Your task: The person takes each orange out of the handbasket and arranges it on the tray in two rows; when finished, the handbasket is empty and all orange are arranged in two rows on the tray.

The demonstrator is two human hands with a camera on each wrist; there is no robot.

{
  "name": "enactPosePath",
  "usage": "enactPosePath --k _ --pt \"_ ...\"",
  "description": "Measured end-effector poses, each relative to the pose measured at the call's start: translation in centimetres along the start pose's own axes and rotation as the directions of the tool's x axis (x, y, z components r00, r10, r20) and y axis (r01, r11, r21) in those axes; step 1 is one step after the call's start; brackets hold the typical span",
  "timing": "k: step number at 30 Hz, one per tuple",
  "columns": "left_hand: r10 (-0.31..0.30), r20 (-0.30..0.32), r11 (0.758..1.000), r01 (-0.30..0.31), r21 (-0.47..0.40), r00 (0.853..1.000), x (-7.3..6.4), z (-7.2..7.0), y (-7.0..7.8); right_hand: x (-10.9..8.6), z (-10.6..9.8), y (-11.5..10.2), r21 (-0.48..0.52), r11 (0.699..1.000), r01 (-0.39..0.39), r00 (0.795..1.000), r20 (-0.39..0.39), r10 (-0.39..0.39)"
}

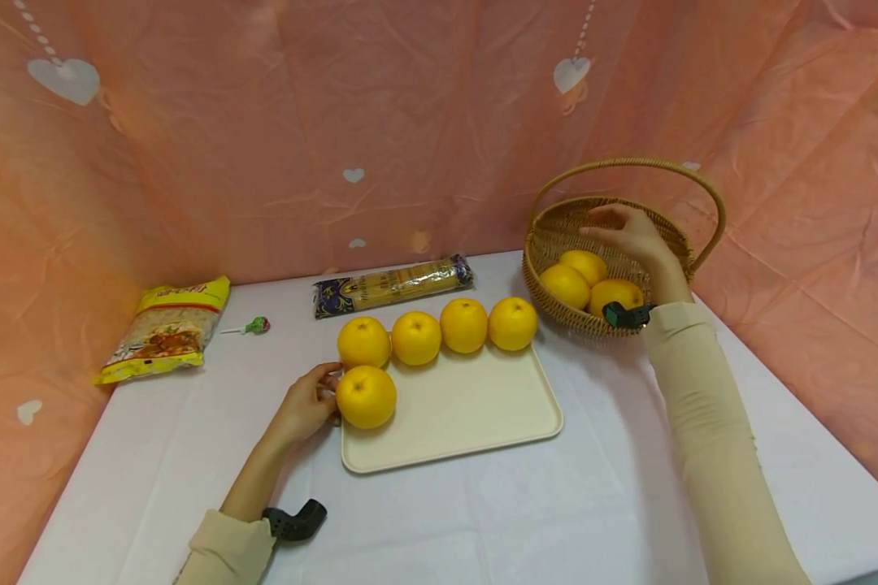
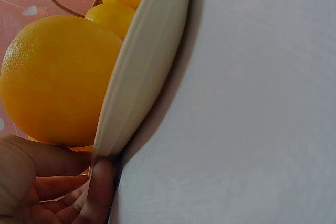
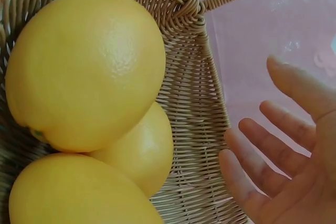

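A cream tray (image 1: 468,414) lies on the table with several oranges on it. Most of them form a row along its far edge, and one orange (image 1: 367,397) sits nearer, at the left side. My left hand (image 1: 303,410) pinches the tray's left rim beside that orange; the left wrist view shows the thumb and a finger on either side of the rim. Over the wicker basket (image 1: 593,325) at the right is my right hand (image 1: 632,236), fingers spread and holding nothing. Three oranges (image 3: 86,66) rest inside the basket, below the hand.
Behind the tray lies a packet of spaghetti (image 1: 395,286). A lollipop (image 1: 258,325) and a yellow food bag (image 1: 168,329) are at the left. The basket's tall handle (image 1: 632,162) arches over it, and a pink curtain (image 1: 410,122) hangs along the table's back.
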State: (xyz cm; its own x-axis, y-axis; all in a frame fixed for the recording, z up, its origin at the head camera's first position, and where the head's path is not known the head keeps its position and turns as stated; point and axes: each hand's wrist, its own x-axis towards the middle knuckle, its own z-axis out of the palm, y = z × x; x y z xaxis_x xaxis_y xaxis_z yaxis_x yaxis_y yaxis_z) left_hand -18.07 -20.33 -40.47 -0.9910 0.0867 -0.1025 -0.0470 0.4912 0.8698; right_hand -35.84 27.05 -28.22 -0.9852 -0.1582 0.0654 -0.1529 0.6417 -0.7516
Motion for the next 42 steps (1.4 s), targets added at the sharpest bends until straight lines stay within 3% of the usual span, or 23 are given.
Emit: enactPosePath --k 10,27,36,42 --pt "-0.005 -0.007 1.0 0.005 0.01 1.0 0.0 0.1 0.0 0.5 0.2 1.2 -0.034 0.998 -0.043 0.999 0.024 0.044" --pt "-0.01 -0.013 1.0 0.01 0.006 1.0 -0.1 0.5 -0.2 0.8 0.7 2.9 0.013 0.995 -0.101 0.994 0.047 0.1" --pt "-0.011 -0.014 1.0 0.011 0.019 1.0 -0.1 0.4 0.1 1.3 0.8 3.2 0.001 0.991 -0.133 0.977 0.167 0.131" --pt "-0.002 -0.018 1.0 0.002 0.026 1.0 -0.2 0.4 0.2 1.5 1.3 3.4 0.004 0.997 -0.08 0.969 0.237 0.077"
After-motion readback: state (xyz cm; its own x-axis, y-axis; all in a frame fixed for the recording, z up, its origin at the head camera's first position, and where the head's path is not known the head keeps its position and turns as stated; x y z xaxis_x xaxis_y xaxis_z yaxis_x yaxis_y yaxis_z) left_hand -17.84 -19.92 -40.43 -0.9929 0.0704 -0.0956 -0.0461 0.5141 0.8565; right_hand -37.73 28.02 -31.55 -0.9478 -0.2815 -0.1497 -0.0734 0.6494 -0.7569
